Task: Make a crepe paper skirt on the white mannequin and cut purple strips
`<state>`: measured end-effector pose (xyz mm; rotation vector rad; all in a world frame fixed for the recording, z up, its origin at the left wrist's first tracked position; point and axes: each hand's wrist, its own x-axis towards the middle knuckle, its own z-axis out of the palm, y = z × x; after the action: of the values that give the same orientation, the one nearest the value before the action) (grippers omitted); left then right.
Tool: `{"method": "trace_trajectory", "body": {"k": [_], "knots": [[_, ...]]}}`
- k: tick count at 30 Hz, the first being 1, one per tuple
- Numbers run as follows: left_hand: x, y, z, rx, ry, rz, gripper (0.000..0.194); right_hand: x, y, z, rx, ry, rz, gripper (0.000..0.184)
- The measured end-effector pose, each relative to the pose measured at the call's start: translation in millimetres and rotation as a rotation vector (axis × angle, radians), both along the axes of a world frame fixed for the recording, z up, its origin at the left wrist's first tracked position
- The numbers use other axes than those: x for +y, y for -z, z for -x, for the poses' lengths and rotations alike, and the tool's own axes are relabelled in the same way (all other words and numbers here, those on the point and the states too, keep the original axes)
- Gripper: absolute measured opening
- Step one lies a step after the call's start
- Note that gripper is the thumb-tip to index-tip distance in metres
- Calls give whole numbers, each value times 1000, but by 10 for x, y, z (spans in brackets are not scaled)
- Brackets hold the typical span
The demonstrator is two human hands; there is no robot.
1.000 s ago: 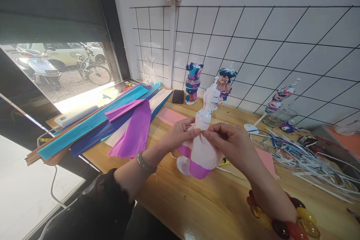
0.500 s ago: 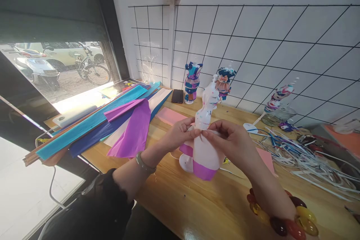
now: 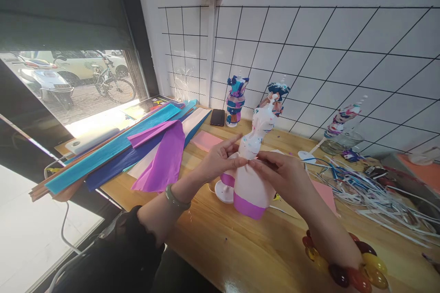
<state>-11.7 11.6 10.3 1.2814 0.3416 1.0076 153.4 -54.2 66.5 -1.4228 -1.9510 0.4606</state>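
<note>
A small white dress-form mannequin (image 3: 250,143) with coloured specks leans to the right in front of me. Round its waist sits a pale pink crepe-paper skirt (image 3: 252,185) with a purple band along the bottom. My left hand (image 3: 222,159) pinches the skirt's top edge from the left, thumb at the front of the waist. Opposite it, my right hand (image 3: 283,171) pinches the same edge, its thumb close to the other. The mannequin's round white base (image 3: 224,192) shows below my left hand. Fingers behind the waist are partly hidden.
Crepe-paper strips (image 3: 117,146) in blue, purple and pink lie on the left. A phone (image 3: 217,117) and dressed mannequins (image 3: 235,100) stand near the wall grid. Another mannequin (image 3: 340,121) tilts by a glass jar (image 3: 338,143). Tangled ribbons (image 3: 374,197) cover the right side.
The mannequin's top has tipped further right and its base has shifted slightly left and up. Both hands still pinch the skirt at the waist; my left index finger now extends more.
</note>
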Motion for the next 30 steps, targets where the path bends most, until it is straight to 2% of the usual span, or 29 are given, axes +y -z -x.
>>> {"method": "trace_trajectory", "body": {"k": [2,6,10,16,21,26,30], "knots": [[4,14,-13,-15,-28,-5,80,5,3,-1,-5,1,-2,29],[-27,5,-43,-19,-14,-47,70,13,7,-9,-39,17,-39,26],[-61,-20,-54,-17,-3,-58,69,11,13,-13,-64,32,-61,24],[-52,4,-61,-21,-52,22,72,27,63,0,-120,48,-69,27],[-33,6,-47,3,-61,1,67,33,77,6,-87,37,-43,30],[-23,-19,-21,55,-80,-66,58,12,34,-26,4,50,56,39],[-19,-30,-4,89,-63,-100,59,-4,-20,-41,84,-10,126,34]]}}
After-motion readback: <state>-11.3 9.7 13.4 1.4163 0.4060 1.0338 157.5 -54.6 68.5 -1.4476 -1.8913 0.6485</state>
